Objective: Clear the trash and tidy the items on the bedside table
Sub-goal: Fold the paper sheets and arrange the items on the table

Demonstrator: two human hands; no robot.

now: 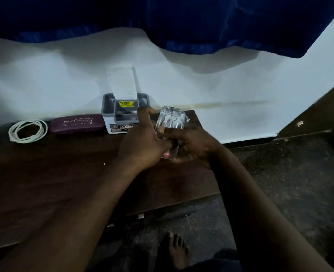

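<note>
Head view, dim light. Both hands meet at centre frame, just above the counter [44,173].

- Left hand [142,140] and right hand [189,146] both grip the clear plastic piece [170,118]. The fingers [145,112] curl round its sides and nothing else is in either hand.
- The piece is ridged and see-through, with a red mark at its lower end. It may be a crushed cup or packaging; I cannot tell in this murk.
- It is off the counter, held at about 4 o'clock of the grey organiser box [123,114]. I judge it the trash, and two hands would suit squashing it small.
- At 9 o'clock of the box, the maroon spectacle case [77,123] lies touching it. The coiled white cable [27,131] is further out at 9 o'clock.
- All three line the back wall, and I'd guess they are parked there to free the front.
</note>
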